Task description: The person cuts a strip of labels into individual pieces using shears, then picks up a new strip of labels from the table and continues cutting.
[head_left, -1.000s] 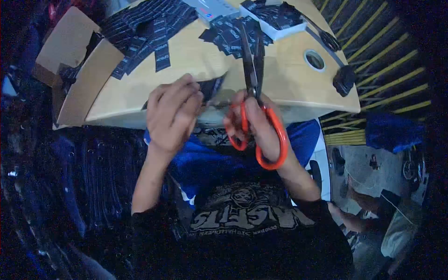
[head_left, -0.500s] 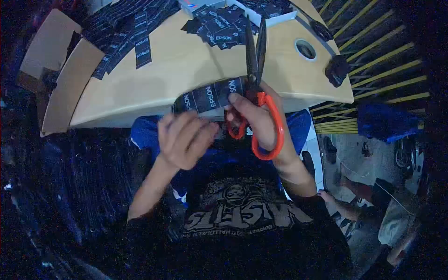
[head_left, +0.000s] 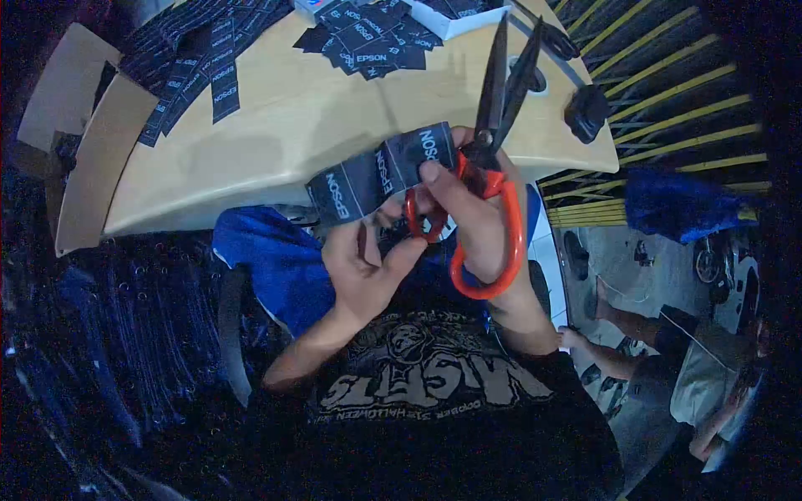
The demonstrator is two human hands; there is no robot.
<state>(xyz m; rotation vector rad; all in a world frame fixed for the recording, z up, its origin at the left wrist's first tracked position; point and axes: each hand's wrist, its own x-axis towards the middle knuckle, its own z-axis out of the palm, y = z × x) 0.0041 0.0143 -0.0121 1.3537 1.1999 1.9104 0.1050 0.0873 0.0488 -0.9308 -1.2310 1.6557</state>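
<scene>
My right hand [head_left: 478, 219] grips scissors [head_left: 501, 96] with orange-red handles, their blades pointing up and slightly apart. Its thumb also pins a black strip of EPSON labels [head_left: 368, 179] that extends leftward, bent, above the table's near edge. My left hand [head_left: 361, 271] is below the strip's left part, its fingers reaching up to the lower edge and partly hidden. The left thumb stands apart from those fingers, near the smaller handle loop.
On the table [head_left: 276, 142] lie a pile of cut EPSON labels [head_left: 372, 42], long label strips [head_left: 221, 71], a white box [head_left: 464, 23] and a black object [head_left: 587, 113]. An open cardboard box [head_left: 113, 150] is at left. Another person [head_left: 693, 367] sits at lower right.
The scissors and right hand have shifted right in view. My left hand has moved right and down, turning its thumb toward the handles. The label strip's left end now shows more fully.
</scene>
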